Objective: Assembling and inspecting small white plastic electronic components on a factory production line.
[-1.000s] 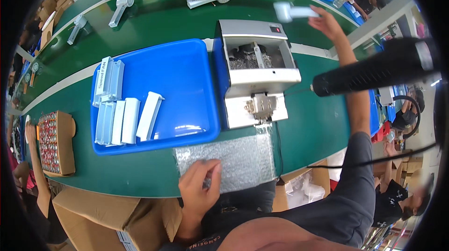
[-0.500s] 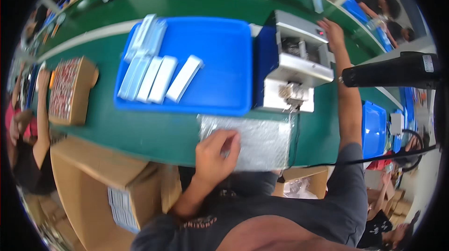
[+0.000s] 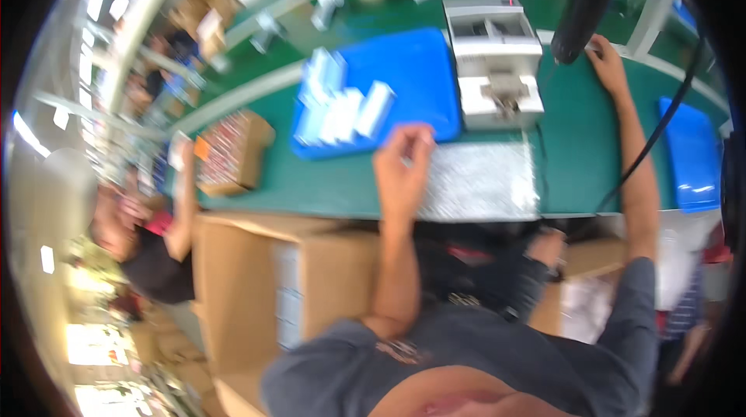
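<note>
My left hand (image 3: 402, 164) hovers over the left edge of a sheet of bubble wrap (image 3: 486, 180), close to the blue tray's near edge. Its thumb and finger are drawn together in a pinch; whatever may be between the tips is too small and blurred to make out. Reaching far right, my right hand (image 3: 608, 66) is at the pale strip along the back of the table, fingers partly extended, no object visible in it. Between the hands stands a grey and white bench machine (image 3: 501, 59). The blue tray (image 3: 420, 67) carries several white and light-blue narrow boxes (image 3: 338, 114).
A black cylindrical device (image 3: 575, 20) and its cable hang near my right hand. To the left are a carton of small red-and-white pieces (image 3: 225, 153), a large open cardboard box (image 3: 233, 293) and a co-worker's arm (image 3: 185, 199). Another blue tray (image 3: 691, 157) lies at right.
The view has swung left, so the table appears shifted right. My right hand has moved away from the machine's side to the back strip. My left hand stays pinched, nearer the tray.
</note>
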Tool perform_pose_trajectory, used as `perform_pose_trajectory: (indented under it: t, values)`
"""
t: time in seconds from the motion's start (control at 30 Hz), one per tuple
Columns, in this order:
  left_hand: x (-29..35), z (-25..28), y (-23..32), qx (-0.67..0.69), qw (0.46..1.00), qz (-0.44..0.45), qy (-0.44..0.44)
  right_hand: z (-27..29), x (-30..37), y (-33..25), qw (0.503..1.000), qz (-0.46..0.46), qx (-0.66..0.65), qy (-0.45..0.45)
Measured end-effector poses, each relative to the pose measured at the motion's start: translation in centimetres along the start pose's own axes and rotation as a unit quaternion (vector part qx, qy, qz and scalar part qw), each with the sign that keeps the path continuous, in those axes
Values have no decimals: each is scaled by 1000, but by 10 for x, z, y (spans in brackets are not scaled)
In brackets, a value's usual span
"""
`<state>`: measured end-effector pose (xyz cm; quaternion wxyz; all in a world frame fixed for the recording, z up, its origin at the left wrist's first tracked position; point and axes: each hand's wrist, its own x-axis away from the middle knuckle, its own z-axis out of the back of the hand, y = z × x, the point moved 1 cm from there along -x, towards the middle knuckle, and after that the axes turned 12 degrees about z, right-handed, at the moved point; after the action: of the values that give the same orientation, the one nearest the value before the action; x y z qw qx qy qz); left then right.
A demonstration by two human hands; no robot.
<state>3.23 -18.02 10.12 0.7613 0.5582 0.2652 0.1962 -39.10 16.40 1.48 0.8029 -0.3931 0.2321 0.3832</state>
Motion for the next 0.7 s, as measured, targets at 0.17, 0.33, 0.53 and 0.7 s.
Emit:
perform_pose_trajectory:
  t: [0.17,0.33,0.53,0.7]
  values:
    - [19,-34,-38,44,992,89,-78,15,37,4,999,2,-2,34]
    - [34,-42,-33,6,995,76,-66,52,43,-33,998,-27,-14,55]
    - [23,-20,-41,-32,999,13,-29,18,26,-79,992,-76,96,-26]
    - [10,-10,-46,-27,999,10,-23,0,15,-58,993,-19,119,8]
